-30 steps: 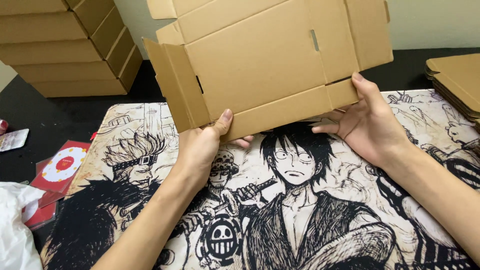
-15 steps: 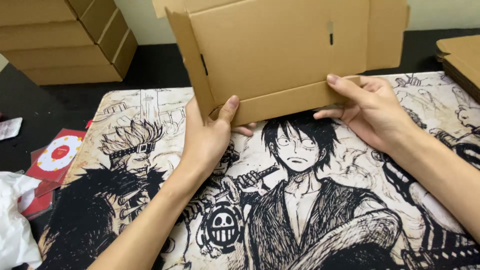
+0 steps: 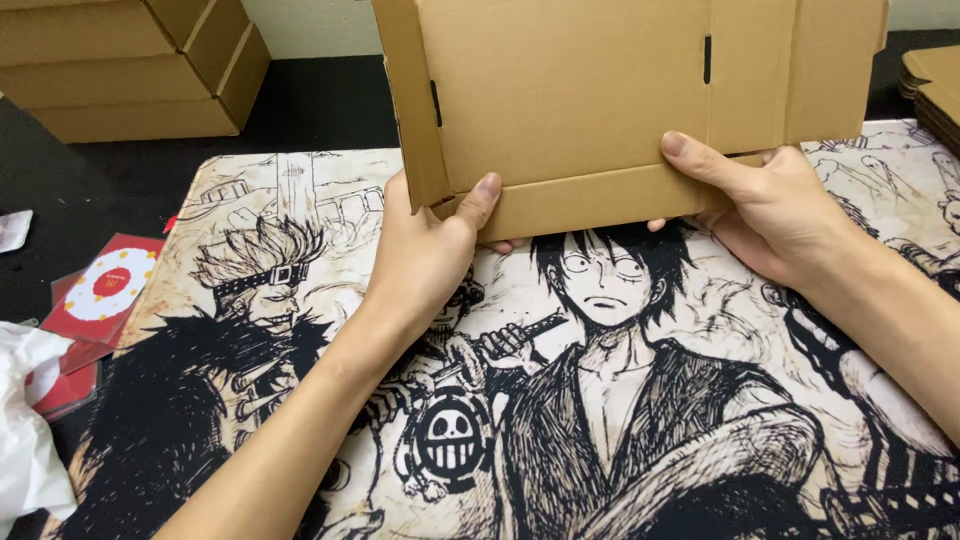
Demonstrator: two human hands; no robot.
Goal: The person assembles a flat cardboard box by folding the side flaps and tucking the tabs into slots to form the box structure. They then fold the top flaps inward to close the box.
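Observation:
I hold a flat brown cardboard box blank (image 3: 600, 90) upright over a desk mat (image 3: 620, 400) printed with black-and-cream cartoon figures. My left hand (image 3: 425, 255) grips its lower left corner, thumb pressed on the folded bottom flap. My right hand (image 3: 765, 200) holds the lower right edge, thumb along the crease and fingers behind. A narrow side flap is bent forward at the left. The top of the blank runs out of view.
Stacked brown cardboard boxes (image 3: 130, 70) stand at the back left on the black table (image 3: 320, 105). More flat cardboard (image 3: 935, 85) lies at the right edge. Red cards (image 3: 100, 300) and white crumpled plastic (image 3: 30, 430) sit at the left.
The cardboard blank has been turned from tilted to level and squared up, and now appears larger and closer in the frame. Both hands kept their grip on its lower edge.

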